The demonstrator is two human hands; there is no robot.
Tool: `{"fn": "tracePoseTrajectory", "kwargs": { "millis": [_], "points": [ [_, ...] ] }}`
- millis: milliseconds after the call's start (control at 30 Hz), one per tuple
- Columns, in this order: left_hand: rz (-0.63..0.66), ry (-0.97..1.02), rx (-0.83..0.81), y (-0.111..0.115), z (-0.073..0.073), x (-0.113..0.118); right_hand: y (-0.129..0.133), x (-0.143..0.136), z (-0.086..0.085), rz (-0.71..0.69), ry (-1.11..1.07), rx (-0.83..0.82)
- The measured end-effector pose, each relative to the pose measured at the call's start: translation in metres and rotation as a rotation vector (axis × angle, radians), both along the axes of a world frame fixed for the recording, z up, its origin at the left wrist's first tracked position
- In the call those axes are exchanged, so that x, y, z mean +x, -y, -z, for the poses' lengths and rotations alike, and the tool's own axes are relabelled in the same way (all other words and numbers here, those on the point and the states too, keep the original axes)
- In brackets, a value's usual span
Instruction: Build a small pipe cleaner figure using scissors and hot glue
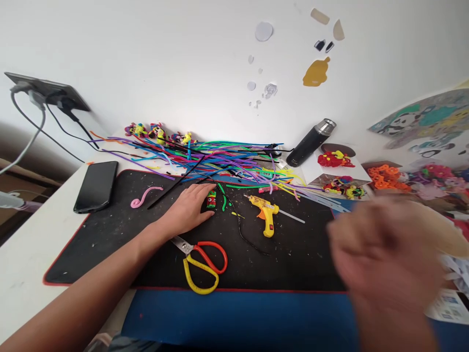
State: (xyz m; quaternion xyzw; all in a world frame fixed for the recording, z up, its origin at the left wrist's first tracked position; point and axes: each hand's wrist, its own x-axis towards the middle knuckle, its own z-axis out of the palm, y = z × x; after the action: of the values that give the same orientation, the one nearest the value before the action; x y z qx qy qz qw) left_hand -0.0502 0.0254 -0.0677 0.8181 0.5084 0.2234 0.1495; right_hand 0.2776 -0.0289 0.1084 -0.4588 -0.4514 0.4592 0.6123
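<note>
My left hand [190, 204] lies on the black mat [300, 264], fingers stretched out and thumb apart. Just off its fingertips is a small green and red figure [211, 199], seemingly of pipe cleaner; I cannot tell whether the hand touches it. My right hand [384, 239] is raised at the right, smeared by motion, so its fingers and anything in them cannot be made out. Scissors [205, 264] with one red and one yellow handle lie below my left wrist, blade tips hidden. A yellow hot glue gun [267, 215] with a glue stick rests between the hands.
Many coloured pipe cleaners [220, 159] are heaped along the wall. A pink curl [144, 197] and a phone [96, 187] lie left. A black flask [311, 143] leans at the back, near a white box [348, 171] with a red figure on top. Wall sockets [47, 90] hold cables.
</note>
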Motion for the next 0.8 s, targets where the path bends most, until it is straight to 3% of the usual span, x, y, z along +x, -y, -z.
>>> {"fn": "tracePoseTrajectory", "kwargs": {
  "millis": [67,133,233,300,400,567,800],
  "points": [
    [0.012,-0.003,0.001,0.001,-0.002,0.001,-0.002,-0.035,0.053,-0.072,-0.146,-0.247],
    [0.02,0.002,-0.002,0.002,-0.003,0.001,0.001,-0.066,0.102,-0.121,-0.158,-0.361],
    [0.01,0.009,-0.006,0.003,-0.002,0.001,0.012,-0.091,0.145,-0.216,-0.07,-0.424],
    [-0.009,0.022,-0.004,0.004,-0.001,0.001,0.017,-0.098,0.15,-0.31,0.016,-0.427],
    [-0.054,0.096,-0.008,0.006,0.001,0.002,0.014,-0.106,0.144,-0.372,0.104,-0.399],
    [-0.092,0.296,-0.059,0.019,-0.007,0.006,-0.002,-0.124,0.145,-0.318,0.179,-0.355],
    [-0.091,0.379,-0.077,0.029,-0.01,0.01,-0.013,-0.139,0.158,-0.198,0.262,-0.275]
  ]
}}
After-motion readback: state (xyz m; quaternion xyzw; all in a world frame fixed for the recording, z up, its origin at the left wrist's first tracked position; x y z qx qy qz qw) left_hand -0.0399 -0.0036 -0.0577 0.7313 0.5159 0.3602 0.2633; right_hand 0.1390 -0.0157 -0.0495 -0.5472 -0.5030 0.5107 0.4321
